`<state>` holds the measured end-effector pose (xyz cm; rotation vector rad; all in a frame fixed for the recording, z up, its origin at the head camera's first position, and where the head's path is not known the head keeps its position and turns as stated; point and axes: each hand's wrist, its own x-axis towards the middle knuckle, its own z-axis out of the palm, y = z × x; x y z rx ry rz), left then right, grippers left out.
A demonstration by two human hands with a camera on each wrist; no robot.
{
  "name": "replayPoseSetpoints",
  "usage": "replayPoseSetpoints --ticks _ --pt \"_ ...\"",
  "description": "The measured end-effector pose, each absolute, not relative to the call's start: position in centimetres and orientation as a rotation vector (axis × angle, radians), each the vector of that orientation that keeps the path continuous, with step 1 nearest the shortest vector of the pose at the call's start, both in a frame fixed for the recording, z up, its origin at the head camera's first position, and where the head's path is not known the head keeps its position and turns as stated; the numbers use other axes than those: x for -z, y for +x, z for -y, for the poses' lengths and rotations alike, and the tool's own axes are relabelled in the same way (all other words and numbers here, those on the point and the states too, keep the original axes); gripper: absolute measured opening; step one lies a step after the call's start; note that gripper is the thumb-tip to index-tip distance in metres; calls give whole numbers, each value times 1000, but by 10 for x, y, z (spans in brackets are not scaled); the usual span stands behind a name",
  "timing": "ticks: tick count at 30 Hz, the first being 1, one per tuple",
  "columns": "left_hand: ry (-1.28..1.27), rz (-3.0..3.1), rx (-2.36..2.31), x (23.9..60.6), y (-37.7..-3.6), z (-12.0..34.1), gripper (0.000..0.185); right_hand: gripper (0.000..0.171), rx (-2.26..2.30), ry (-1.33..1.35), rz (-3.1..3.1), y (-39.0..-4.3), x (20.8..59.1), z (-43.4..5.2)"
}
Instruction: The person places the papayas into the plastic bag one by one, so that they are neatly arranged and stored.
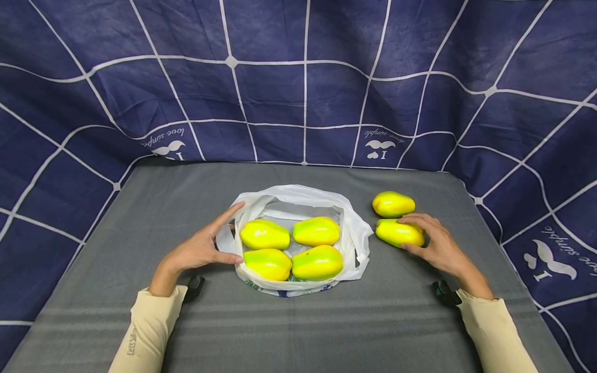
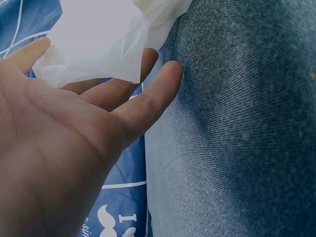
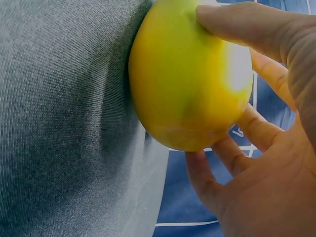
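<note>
A white plastic bag [image 1: 356, 233] stands with its mouth wide open, and several yellow-green papayas [image 1: 265, 234] lie inside. My left hand [image 1: 200, 248] rests at the bag's left side, thumb and forefinger spread far apart against its rim. In the left wrist view the left fingers [image 2: 148, 106] extend fairly straight beside the thin white plastic. To the right of the bag, my right hand [image 1: 438, 246] holds a papaya [image 1: 394, 232] by its right end. The right wrist view shows the thumb pressed on that papaya [image 3: 182, 84] and the other fingers behind and below it.
Another papaya [image 1: 393, 204] lies just behind the held one. Grey cloth [image 1: 289, 336] covers the table. A blue curtain [image 1: 275, 93] with white lines hangs along the back and both sides.
</note>
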<state>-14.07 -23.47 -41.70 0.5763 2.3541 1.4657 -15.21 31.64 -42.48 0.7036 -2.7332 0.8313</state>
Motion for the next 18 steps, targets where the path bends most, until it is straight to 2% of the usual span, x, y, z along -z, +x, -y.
replayPoseSetpoints --ticks 18 --pt "571 -2372 -1451 419 -141 235 120 62 -782 692 2750 -151 409 -310"
